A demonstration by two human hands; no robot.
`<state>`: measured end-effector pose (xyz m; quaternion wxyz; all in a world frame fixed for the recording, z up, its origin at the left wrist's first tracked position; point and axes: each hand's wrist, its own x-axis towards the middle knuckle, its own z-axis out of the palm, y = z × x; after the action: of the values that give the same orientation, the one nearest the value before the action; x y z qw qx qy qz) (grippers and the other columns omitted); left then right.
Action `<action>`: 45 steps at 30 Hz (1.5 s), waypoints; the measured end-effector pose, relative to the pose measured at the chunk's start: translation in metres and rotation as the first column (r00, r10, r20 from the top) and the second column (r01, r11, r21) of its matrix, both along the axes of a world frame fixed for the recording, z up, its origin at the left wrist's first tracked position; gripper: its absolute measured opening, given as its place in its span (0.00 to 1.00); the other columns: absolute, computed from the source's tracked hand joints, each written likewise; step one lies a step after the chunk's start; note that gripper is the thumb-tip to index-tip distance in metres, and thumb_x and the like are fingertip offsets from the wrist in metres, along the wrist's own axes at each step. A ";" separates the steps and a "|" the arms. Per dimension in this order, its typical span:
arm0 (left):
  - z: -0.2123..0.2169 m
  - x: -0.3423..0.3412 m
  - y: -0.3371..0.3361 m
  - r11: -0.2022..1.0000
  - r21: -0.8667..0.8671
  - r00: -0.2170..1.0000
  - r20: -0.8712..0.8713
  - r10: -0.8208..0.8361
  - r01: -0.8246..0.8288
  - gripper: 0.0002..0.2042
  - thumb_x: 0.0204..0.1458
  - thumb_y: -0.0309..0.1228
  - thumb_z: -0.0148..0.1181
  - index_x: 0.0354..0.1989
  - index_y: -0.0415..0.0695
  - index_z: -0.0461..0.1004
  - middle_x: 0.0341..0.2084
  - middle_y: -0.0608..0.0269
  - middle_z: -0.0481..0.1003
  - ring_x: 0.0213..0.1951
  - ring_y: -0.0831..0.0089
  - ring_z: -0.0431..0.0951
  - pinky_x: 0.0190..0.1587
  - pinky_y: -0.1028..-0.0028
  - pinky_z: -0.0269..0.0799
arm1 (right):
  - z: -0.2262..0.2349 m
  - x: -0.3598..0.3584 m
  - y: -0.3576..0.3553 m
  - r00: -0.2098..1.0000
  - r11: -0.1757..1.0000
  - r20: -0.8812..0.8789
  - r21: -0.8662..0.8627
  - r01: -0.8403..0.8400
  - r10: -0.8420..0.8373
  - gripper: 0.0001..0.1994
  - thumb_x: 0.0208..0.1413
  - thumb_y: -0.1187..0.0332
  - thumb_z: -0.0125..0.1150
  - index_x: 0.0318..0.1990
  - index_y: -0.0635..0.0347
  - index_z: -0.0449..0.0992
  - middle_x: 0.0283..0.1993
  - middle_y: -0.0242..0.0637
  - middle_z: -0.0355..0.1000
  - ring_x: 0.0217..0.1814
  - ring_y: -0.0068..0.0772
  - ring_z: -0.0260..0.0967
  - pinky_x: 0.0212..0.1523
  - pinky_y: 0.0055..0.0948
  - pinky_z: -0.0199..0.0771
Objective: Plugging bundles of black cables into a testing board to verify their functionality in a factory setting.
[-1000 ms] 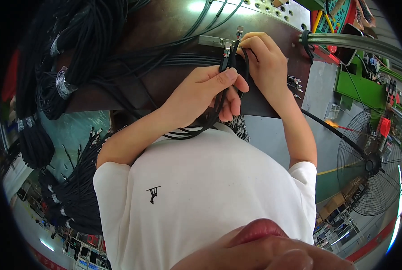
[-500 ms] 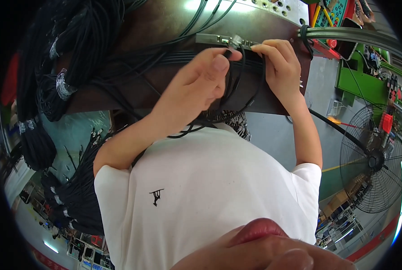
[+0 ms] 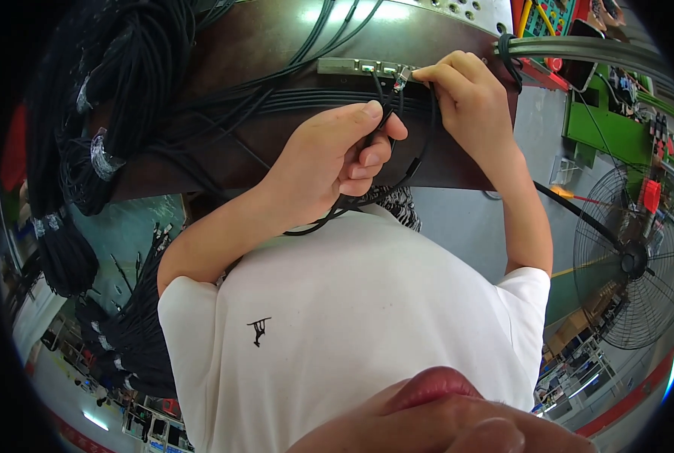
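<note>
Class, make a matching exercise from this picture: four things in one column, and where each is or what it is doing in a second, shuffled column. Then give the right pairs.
1. left hand
2. right hand
3. standing fan
4. bundled black cables

a. far right, on the floor
b. pinching a plug at the metal socket strip
c. gripping looped black cable
d. upper left, taped together

Pairs: 1-c, 2-b, 3-a, 4-d

The right hand (image 3: 469, 102) covers the end of the grey socket strip (image 3: 356, 67), the connector (image 3: 403, 74) at its fingertips is too small to identify, and the left hand (image 3: 329, 162) hides part of the black cable (image 3: 397, 177).
</note>
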<state>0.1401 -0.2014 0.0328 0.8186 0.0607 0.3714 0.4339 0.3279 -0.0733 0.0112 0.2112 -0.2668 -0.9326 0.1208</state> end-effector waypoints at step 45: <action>0.005 -0.107 -0.063 0.824 0.289 0.064 -0.953 0.296 0.487 0.13 0.46 0.36 0.68 0.24 0.40 0.73 0.23 0.61 0.72 0.29 0.61 0.74 0.31 0.67 0.68 | -0.018 0.030 0.013 0.989 0.903 -0.093 -0.426 0.062 -0.111 0.08 0.48 0.81 0.63 0.35 0.66 0.72 0.43 0.40 0.75 0.44 0.39 0.72 0.45 0.30 0.72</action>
<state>0.0331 -0.2642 0.0376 0.3097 0.5979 0.6766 0.2980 0.3577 -0.0607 -0.0069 0.2069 -0.3399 -0.8580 0.3250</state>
